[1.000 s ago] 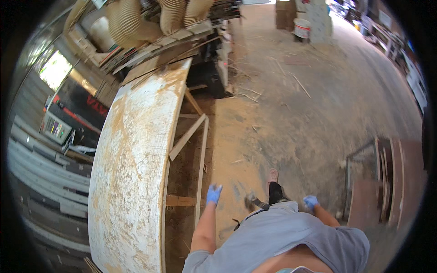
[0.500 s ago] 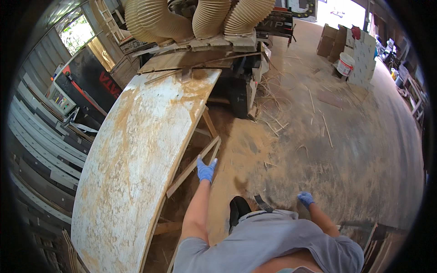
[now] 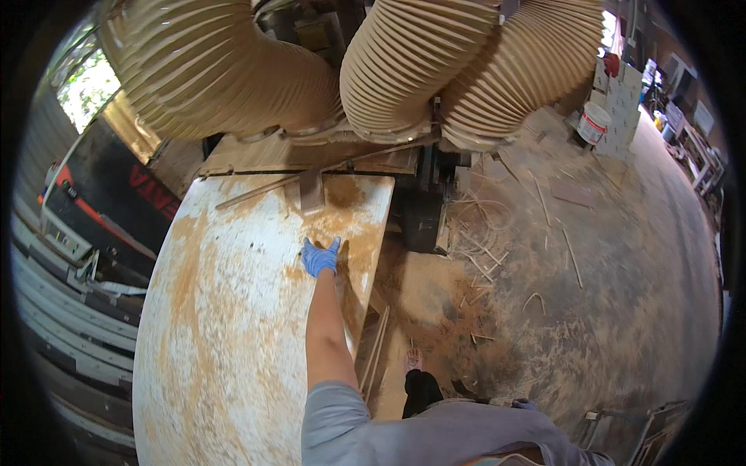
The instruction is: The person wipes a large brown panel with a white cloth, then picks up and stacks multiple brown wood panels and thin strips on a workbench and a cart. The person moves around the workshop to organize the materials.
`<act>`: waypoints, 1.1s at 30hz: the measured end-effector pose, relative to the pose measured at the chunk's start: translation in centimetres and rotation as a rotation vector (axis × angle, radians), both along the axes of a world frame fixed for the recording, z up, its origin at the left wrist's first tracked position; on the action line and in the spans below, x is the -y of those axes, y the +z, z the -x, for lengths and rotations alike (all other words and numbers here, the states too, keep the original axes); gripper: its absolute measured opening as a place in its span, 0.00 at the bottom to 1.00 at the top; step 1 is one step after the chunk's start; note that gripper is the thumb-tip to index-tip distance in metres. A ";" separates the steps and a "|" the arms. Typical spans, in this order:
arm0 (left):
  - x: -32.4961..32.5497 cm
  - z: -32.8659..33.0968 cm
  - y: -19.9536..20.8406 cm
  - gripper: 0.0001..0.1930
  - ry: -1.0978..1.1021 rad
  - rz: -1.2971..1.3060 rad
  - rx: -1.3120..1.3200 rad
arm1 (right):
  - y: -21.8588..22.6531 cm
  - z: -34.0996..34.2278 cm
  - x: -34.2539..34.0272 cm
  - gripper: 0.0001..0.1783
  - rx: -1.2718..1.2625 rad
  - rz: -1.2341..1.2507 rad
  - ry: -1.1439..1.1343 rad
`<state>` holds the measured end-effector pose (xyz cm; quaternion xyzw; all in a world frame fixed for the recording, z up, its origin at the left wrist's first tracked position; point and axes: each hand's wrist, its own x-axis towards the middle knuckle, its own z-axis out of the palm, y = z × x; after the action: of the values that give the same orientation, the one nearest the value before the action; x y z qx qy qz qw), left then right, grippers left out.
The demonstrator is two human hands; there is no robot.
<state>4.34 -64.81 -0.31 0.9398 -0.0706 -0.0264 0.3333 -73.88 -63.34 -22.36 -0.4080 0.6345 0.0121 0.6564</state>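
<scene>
My left hand, in a blue glove, reaches out over the long white board, which is smeared with sawdust. Its thumb and fingers are spread and hold nothing. Just beyond the fingertips lies a small flat brown wooden piece at the board's far end. A thin wooden strip slants across that end, by the machine. Only a sliver of my right hand shows beside the grey shirt, its fingers hidden.
Large ribbed tan hoses rise from the dusty machine ahead. Thin offcuts and sawdust litter the floor on the right. A white bucket stands farther off. Stacked long panels line the left side.
I have come closer to the machine and its hoses. My left hand has moved from beside the board to over its far end. My right hand has dropped mostly out of sight.
</scene>
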 end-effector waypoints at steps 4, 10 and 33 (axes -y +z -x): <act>5.7 -8.4 -1.7 0.58 0.034 -0.143 -0.023 | 4.6 -4.8 -1.6 0.20 -0.198 0.053 -0.050; 7.6 -20.4 -7.9 0.58 -0.081 -0.046 0.180 | 9.6 -9.8 -1.1 0.24 -0.563 0.099 0.278; 17.6 -17.3 2.3 0.20 0.095 0.802 -0.150 | 7.5 -13.8 2.8 0.24 -0.440 0.224 0.054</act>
<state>21.63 -82.42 2.00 0.7331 -0.0074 -0.0499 0.6782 -60.06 -66.18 -14.88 -0.4827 0.7484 0.0476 0.4524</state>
